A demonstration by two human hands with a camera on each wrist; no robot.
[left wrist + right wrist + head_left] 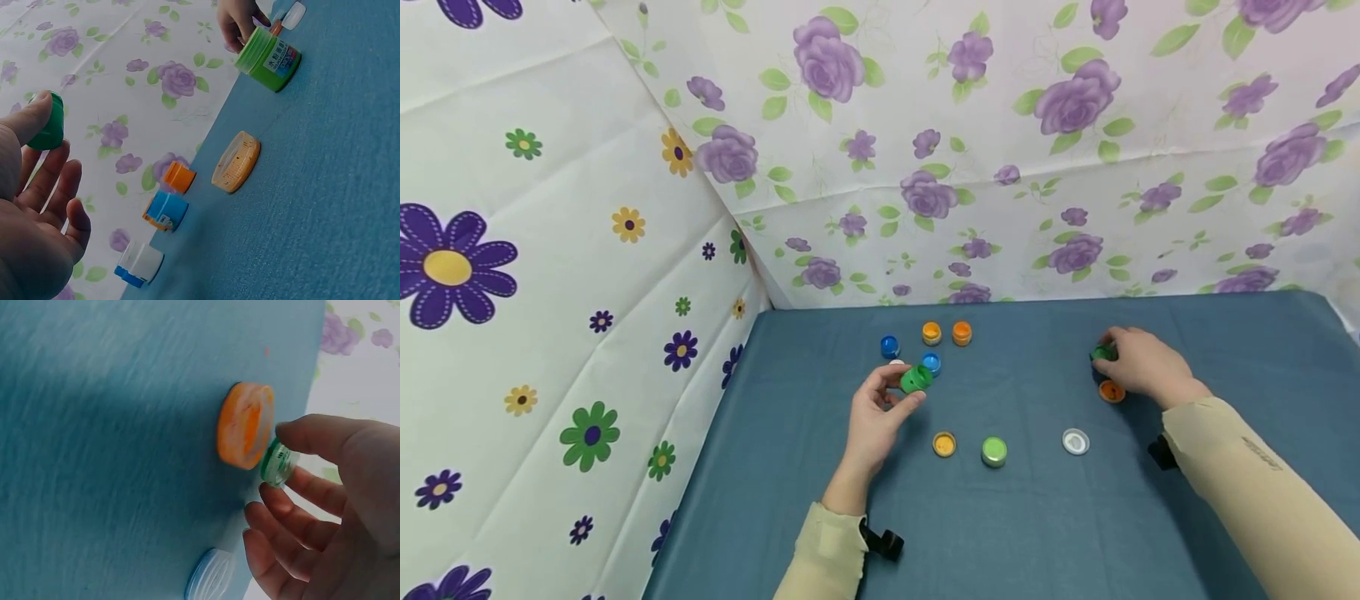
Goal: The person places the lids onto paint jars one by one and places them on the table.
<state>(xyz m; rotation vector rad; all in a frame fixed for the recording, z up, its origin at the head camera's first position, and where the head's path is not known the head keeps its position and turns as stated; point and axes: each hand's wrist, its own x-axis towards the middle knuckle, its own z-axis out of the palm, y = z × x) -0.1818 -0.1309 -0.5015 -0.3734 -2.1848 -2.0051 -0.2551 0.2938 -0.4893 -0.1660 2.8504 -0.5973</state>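
Note:
The left hand (871, 425) holds a small green jar (917, 379) between thumb and fingers, raised over the table left of centre. In the left wrist view the green jar (49, 122) is pinched, with the other fingers half bent. At the right, the right hand (1144, 364) has its thumb and fingers at a green lid (1103, 353), just behind an orange lid (1112, 392). The right wrist view shows the green lid (279, 462) between thumb and fingertips, close beside the orange lid (245, 425).
Several blue and orange jars, such as the orange jar (962, 333), stand near the back edge. A yellow-orange lid (944, 444), a light green jar (994, 452) and a white lid (1076, 442) lie between the arms. Flowered cloth (925, 150) hangs behind.

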